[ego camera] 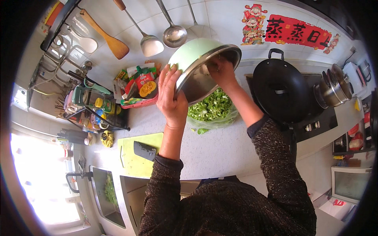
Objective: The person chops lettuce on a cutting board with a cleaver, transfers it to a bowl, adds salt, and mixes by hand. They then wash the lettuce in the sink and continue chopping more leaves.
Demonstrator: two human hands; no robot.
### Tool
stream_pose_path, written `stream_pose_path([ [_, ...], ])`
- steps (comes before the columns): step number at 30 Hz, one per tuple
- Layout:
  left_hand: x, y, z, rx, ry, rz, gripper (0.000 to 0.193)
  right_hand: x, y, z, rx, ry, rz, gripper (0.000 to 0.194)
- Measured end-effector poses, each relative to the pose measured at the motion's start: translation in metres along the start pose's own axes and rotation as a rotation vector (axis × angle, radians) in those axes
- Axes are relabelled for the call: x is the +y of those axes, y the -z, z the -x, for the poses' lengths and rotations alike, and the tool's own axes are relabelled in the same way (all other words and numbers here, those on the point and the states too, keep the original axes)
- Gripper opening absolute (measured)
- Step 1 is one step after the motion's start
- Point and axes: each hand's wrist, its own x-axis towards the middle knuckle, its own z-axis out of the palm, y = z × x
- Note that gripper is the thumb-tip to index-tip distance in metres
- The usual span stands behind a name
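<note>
My left hand [172, 97] grips the left rim of a light green bowl [193, 50] with a metal inside. The bowl is tilted on its side, its mouth turned down and to the right. My right hand [221, 70] reaches into the bowl's mouth; its fingers are partly in shadow against the inner wall, and no object shows in them. Chopped leafy greens [211, 107] lie below the bowl in a clear plastic bag [224, 121] on the counter. A few loose leaves [202, 131] rest beside the bag.
On the left, a yellow-green cutting board [130, 153] bears a dark cleaver blade [144, 151]. A red basket [141, 103] of packets and cut squash stands behind it. To the right, a black wok [279, 91] sits on the stove [324, 118], near stacked steel pots [336, 91]. Greens lie in the sink [115, 214].
</note>
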Motion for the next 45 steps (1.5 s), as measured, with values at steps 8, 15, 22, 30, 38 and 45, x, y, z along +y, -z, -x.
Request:
stream_pose_path([
  [8,0.01,-0.005,0.005,0.06,0.128,0.021,0.059,-0.001,-0.069,0.033,-0.172,-0.485,-0.862,0.014],
  [15,-0.01,0.004,0.007,0.096,0.086,-0.039,0.058,-0.018,-0.029,0.05,-0.57,-0.171,-0.104,0.015],
  [22,-0.013,0.007,-0.002,0.238,0.205,-0.003,0.056,0.004,-0.026,0.1,-0.443,-0.414,-0.212,0.037],
  [30,0.011,0.005,0.011,0.253,0.311,0.072,0.059,-0.014,-0.091,0.115,0.097,-0.657,-0.641,0.04],
  [38,0.011,0.079,0.046,0.459,0.681,0.304,0.051,-0.001,-0.038,0.07,0.088,-0.507,-0.381,0.039],
  [45,0.029,0.194,0.121,0.593,0.924,0.353,0.044,0.046,-0.009,0.059,-0.603,-0.222,0.242,0.024],
])
